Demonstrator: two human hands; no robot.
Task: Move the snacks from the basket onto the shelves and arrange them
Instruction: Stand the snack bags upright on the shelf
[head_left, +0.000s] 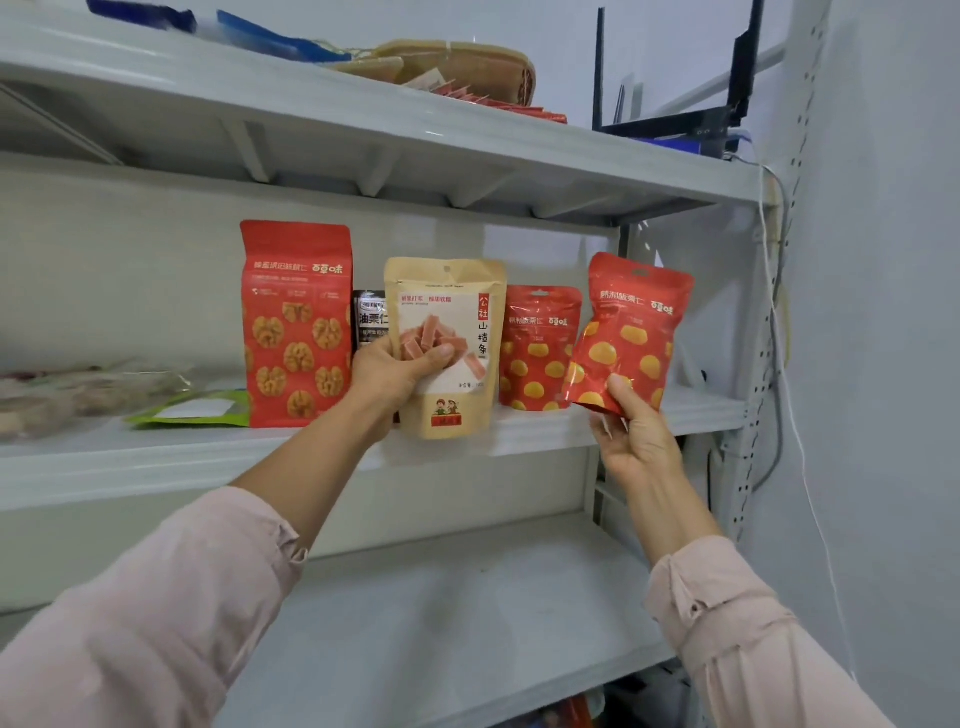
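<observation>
One tan pouch (447, 312) gripped in left hand (395, 371), red pouch (631, 332) pinched in right hand (636, 441).

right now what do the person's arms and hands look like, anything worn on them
Both arms wear loose pale pink long sleeves, the left sleeve and right sleeve, with cuffs pushed partway up the forearms. The right cuff seems to have small buttons. The left hand and right hand are bare: no gloves, and no ring or watch shows.

Pale pink sleeves (156, 623) have buttoned cuffs (698, 592).
</observation>
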